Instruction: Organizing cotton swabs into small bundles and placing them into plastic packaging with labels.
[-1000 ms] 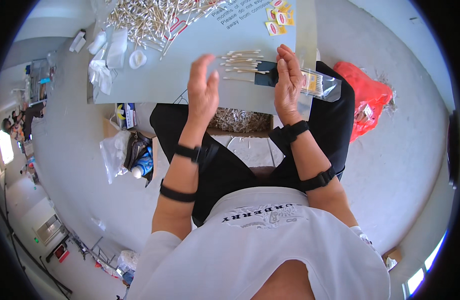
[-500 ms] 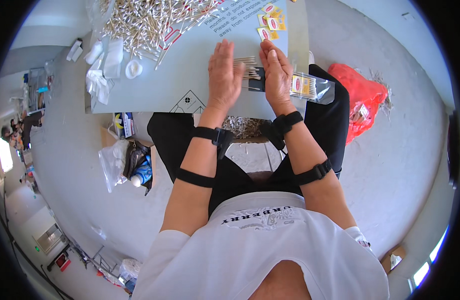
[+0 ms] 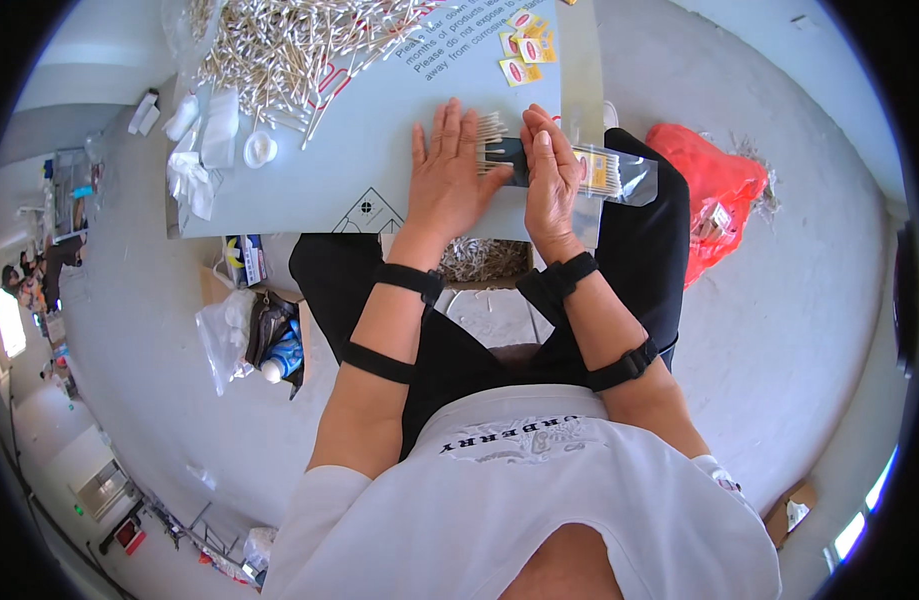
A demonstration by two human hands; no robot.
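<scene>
On the grey board, cotton swabs (image 3: 491, 128) lie in a row between my hands, partly over a dark flat piece (image 3: 514, 162). My left hand (image 3: 444, 178) is palm down with its fingers spread, its thumb reaching across the lower swabs. At the other end of the row, my right hand (image 3: 552, 185) stands on edge with its fingers stretched upward and partly hides the dark piece. Just right of it lies a clear plastic bag (image 3: 634, 183) of swabs with a yellow label. Whether the right hand touches the bag is hidden.
A heap of loose cotton swabs (image 3: 289, 60) covers the board's far left. Several yellow-and-white cards (image 3: 527, 45) lie at the far right. White gloves (image 3: 191, 182) and a small white cup (image 3: 260, 150) sit at left. A red bag (image 3: 704, 200) rests on the floor.
My left hand has turned flatter, palm down, with its fingers spread wider and its thumb now over the swabs. The right hand keeps its upright pose. The whole view has shifted slightly.
</scene>
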